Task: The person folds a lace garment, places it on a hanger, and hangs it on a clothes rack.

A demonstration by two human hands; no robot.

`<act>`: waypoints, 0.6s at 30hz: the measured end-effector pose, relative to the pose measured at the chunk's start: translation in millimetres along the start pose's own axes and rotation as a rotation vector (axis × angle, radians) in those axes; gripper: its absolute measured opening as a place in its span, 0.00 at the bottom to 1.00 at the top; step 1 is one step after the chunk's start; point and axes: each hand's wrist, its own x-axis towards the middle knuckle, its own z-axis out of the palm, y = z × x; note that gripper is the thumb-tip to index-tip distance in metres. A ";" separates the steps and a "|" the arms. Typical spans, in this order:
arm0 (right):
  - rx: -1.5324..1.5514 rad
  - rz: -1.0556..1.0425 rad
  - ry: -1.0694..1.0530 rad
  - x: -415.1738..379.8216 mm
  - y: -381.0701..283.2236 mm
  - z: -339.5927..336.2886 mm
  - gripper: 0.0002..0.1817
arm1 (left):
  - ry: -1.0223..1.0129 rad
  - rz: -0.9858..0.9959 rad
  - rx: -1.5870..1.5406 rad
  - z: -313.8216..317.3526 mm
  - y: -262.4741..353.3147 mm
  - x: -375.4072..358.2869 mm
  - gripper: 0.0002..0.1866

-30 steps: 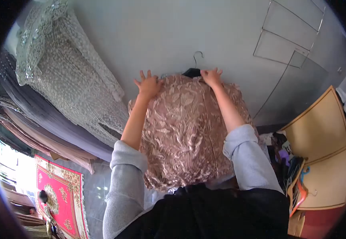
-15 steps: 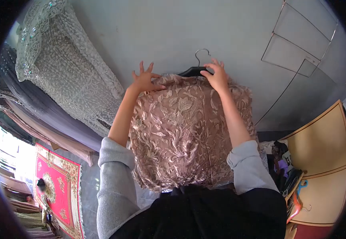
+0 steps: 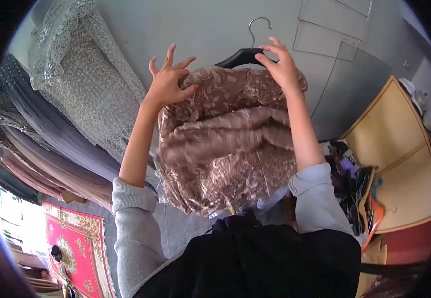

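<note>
A dusty-pink lace dress [image 3: 225, 174] with leafy embroidery hangs in front of me, its upper part folded over in loose creases. From its top edge rises a black hanger [image 3: 238, 58] with a metal hook. My left hand [image 3: 168, 82] grips the fabric at the dress's upper left corner between thumb and fingers, the other fingers raised. On the right, my right hand [image 3: 281, 64] closes thumb and forefinger around the hanger's arm, close to the dress's top edge. The hanger's lower part is hidden behind the cloth.
A silver beaded gown [image 3: 86, 74] hangs at left, beside long grey and mauve dresses [image 3: 51, 129]. A red patterned rug [image 3: 71, 238] lies on the floor. At right stand a wooden panel [image 3: 399, 164] and several loose hangers [image 3: 374, 211]. A wire frame [image 3: 329, 35] is on the wall.
Both hands and the hanger have risen a little. More of the hanger shows above the dress, and the smooth lace front has bunched into folds.
</note>
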 end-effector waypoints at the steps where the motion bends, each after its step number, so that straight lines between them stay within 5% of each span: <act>1: 0.007 -0.005 0.033 -7.0 -6.1 -8.2 0.20 | 0.064 0.012 0.009 -10.8 10.6 -7.9 0.19; 5: -0.188 -0.020 0.332 -60.4 -52.3 -27.9 0.21 | 0.208 -0.061 -0.011 -36.0 70.8 -47.5 0.16; 7: -0.311 0.114 0.390 -110.7 -65.7 -23.5 0.29 | 0.253 -0.055 0.003 -26.2 99.2 -68.2 0.16; 13: 0.244 0.613 0.201 -235.4 -145.5 -9.0 0.41 | 0.162 -0.119 -0.049 -31.1 194.5 -121.5 0.18; 18: 0.198 0.537 0.221 -263.1 -150.8 -48.1 0.36 | 0.079 -0.186 -0.174 -45.9 263.7 -159.0 0.22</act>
